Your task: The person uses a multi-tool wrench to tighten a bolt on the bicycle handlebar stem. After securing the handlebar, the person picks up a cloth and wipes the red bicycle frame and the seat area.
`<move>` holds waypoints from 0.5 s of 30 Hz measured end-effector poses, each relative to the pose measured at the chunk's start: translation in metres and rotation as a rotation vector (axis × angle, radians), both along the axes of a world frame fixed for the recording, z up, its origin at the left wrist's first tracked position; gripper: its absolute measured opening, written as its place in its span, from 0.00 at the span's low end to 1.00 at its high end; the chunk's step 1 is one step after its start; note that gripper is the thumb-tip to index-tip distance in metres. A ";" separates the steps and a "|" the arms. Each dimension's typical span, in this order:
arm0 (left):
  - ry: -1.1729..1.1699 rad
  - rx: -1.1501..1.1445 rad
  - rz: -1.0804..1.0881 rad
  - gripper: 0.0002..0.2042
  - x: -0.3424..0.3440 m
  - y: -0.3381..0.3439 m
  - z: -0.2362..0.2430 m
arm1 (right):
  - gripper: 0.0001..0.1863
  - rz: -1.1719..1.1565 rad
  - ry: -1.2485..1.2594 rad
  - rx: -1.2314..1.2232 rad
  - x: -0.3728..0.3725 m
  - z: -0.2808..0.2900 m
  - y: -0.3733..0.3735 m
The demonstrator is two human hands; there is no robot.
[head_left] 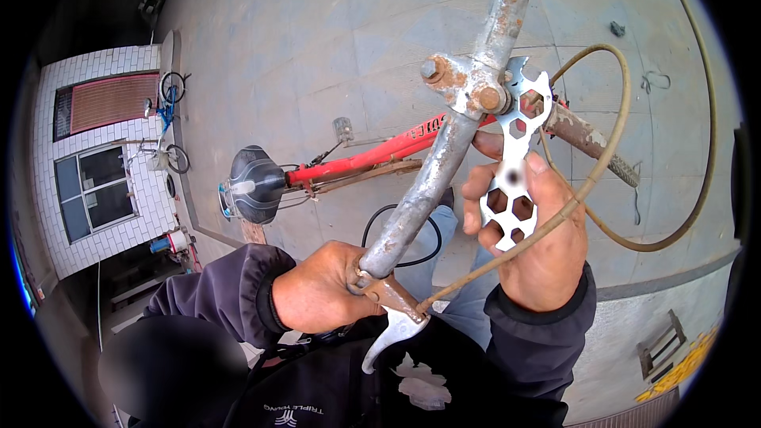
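Note:
My left hand (pixel 313 289) wraps the lower end of a rusty silver handlebar (pixel 424 190), beside a brake lever (pixel 396 333). My right hand (pixel 539 246) holds a flat silver multi-hole wrench (pixel 527 107) upright, its upper end beside a rusty bolt (pixel 489 98) on the handlebar stem (pixel 452 79); whether it engages the bolt I cannot tell. A tan cable (pixel 590 182) runs from the lever, over my right hand, and loops up at the right. The red bicycle frame (pixel 372 147) with a black saddle (pixel 254 182) lies behind the handlebar, partly hidden.
Grey paved ground (pixel 301 40) surrounds the bicycle. A blue bicycle (pixel 166 111) stands by a white-tiled wall (pixel 103 63) with windows at the left. A long hose or cable (pixel 697 190) curves at the right, near a low wall (pixel 618 325). A small dark scrap (pixel 617 28) lies upper right.

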State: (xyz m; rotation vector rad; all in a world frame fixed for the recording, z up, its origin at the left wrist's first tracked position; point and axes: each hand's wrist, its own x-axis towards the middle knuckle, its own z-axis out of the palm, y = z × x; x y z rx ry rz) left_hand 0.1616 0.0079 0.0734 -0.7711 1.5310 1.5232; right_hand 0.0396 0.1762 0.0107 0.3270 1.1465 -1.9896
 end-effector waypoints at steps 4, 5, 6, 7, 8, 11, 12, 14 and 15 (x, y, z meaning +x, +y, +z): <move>-0.059 0.010 -0.008 0.10 -0.001 -0.001 0.000 | 0.26 -0.026 -0.013 -0.066 0.005 -0.006 -0.003; -0.059 0.001 -0.007 0.10 -0.001 -0.001 0.000 | 0.24 -0.029 -0.022 -0.091 0.005 -0.007 -0.002; -0.042 0.006 -0.010 0.10 -0.001 -0.001 0.000 | 0.23 -0.033 -0.031 -0.117 0.006 -0.008 -0.002; -0.024 0.010 -0.014 0.10 0.000 -0.001 0.000 | 0.23 -0.038 -0.036 -0.137 0.008 -0.011 -0.002; -0.006 0.014 -0.017 0.10 0.000 -0.001 0.000 | 0.23 -0.043 -0.041 -0.157 0.011 -0.015 -0.003; -0.035 0.007 0.023 0.10 -0.003 0.001 0.002 | 0.23 -0.060 -0.028 -0.179 0.013 -0.019 -0.007; -0.041 0.005 0.022 0.10 -0.003 0.001 0.001 | 0.23 -0.066 -0.019 -0.179 0.014 -0.020 -0.008; -0.050 -0.002 0.021 0.09 -0.003 0.001 0.002 | 0.23 -0.077 -0.042 -0.183 0.014 -0.022 -0.008; -0.029 -0.009 0.007 0.09 -0.003 0.001 0.001 | 0.24 -0.083 -0.053 -0.184 0.014 -0.024 -0.008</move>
